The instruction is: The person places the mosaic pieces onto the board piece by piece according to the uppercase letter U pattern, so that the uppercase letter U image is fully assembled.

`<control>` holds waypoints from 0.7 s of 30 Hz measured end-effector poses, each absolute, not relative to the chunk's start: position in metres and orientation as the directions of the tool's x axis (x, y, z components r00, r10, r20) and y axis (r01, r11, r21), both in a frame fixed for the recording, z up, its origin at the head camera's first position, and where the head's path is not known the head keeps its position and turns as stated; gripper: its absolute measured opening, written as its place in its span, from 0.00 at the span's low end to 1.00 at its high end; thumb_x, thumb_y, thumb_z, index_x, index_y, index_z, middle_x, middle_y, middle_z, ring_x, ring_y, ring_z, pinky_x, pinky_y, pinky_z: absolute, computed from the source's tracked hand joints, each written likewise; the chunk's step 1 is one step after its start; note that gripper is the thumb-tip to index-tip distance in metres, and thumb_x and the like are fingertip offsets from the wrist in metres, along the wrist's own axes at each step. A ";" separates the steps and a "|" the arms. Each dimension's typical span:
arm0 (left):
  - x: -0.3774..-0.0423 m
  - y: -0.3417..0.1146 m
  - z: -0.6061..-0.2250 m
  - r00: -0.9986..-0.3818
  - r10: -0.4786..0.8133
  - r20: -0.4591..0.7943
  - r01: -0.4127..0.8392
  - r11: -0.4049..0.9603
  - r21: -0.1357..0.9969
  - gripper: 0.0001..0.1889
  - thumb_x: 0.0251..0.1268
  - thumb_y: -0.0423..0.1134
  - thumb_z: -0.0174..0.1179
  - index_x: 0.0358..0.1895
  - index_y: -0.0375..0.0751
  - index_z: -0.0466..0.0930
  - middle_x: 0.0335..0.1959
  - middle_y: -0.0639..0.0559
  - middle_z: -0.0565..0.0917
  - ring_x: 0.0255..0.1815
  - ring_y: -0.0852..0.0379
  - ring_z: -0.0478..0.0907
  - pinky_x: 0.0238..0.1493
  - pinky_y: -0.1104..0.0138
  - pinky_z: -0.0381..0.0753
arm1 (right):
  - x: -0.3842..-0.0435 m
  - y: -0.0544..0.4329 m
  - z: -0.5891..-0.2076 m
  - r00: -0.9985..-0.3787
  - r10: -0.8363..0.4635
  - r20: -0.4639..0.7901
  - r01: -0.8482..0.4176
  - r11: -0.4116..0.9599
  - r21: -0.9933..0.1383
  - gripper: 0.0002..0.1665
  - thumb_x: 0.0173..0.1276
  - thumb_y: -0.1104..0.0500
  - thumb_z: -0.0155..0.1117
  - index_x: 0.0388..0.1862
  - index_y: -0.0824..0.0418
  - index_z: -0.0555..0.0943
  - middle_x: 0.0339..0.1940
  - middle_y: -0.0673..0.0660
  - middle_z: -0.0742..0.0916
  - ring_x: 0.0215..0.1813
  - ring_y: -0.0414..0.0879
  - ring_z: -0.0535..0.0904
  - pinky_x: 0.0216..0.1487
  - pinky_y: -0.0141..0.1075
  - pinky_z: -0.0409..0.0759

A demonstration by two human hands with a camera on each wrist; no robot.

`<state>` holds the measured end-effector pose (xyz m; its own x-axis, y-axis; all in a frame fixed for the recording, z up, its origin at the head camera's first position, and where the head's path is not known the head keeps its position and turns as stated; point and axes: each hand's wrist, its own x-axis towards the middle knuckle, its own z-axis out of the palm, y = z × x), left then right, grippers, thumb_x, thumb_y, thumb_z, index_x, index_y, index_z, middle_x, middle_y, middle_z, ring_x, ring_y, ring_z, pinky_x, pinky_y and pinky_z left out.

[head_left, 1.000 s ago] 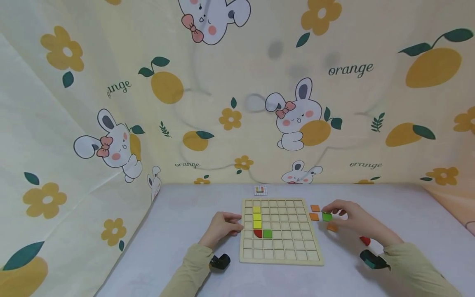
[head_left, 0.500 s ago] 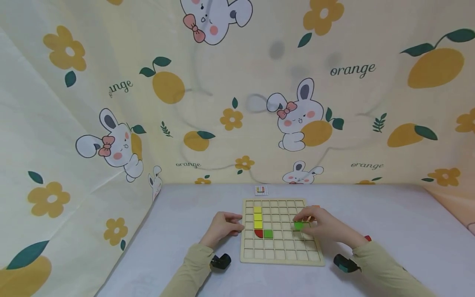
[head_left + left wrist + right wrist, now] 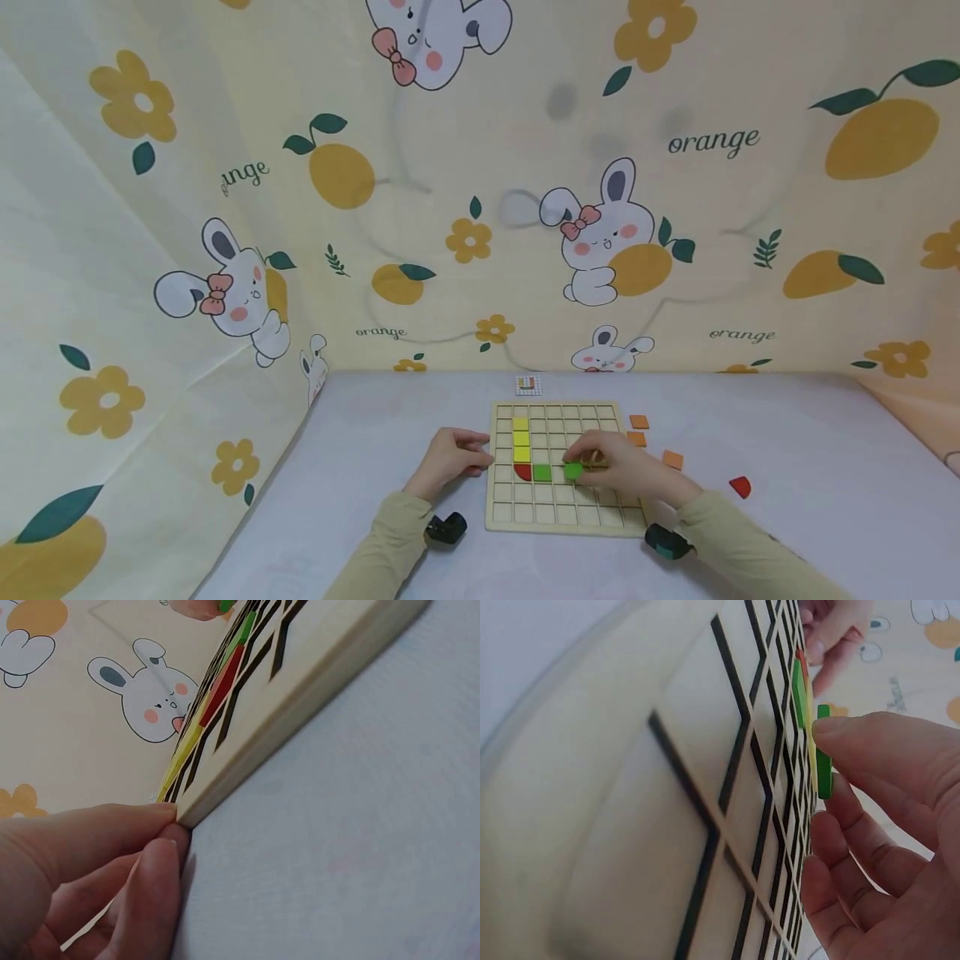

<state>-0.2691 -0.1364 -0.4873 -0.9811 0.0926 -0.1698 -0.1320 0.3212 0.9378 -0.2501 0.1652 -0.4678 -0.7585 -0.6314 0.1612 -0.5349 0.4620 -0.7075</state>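
Observation:
A wooden grid board point(image 3: 570, 523) lies on the table. In its left part stand a column of yellow tiles point(image 3: 521, 439), a red quarter-round tile point(image 3: 522, 472) below them and a green square tile point(image 3: 542, 472) beside the red one. My right hand point(image 3: 630, 467) pinches another green square tile point(image 3: 824, 754) between thumb and fingertip, close over the grid, a little right of the placed green one. My left hand point(image 3: 446, 462) holds the board's left edge, thumb point(image 3: 112, 825) and fingertips right at the rim in the left wrist view.
Right of the board lie loose orange tiles point(image 3: 672, 459) and a red quarter-round tile point(image 3: 740, 486). A small pattern card point(image 3: 528, 385) lies behind the board. A printed curtain point(image 3: 480, 283) rises at the table's back edge.
My right hand has carried the green tile left from beside the orange tiles to over the middle of the board. The left hand has stayed at the board's edge.

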 end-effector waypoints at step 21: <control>-0.270 -0.136 -0.487 -0.979 0.110 -0.172 -0.132 0.307 0.943 0.19 0.49 0.28 0.72 0.48 0.34 0.83 0.29 0.48 0.83 0.24 0.60 0.79 0.29 0.67 0.83 | -0.252 0.147 -0.469 -0.777 -0.621 0.102 -0.480 0.481 -0.734 0.16 0.60 0.63 0.71 0.47 0.59 0.82 0.43 0.50 0.82 0.43 0.48 0.76 0.45 0.35 0.78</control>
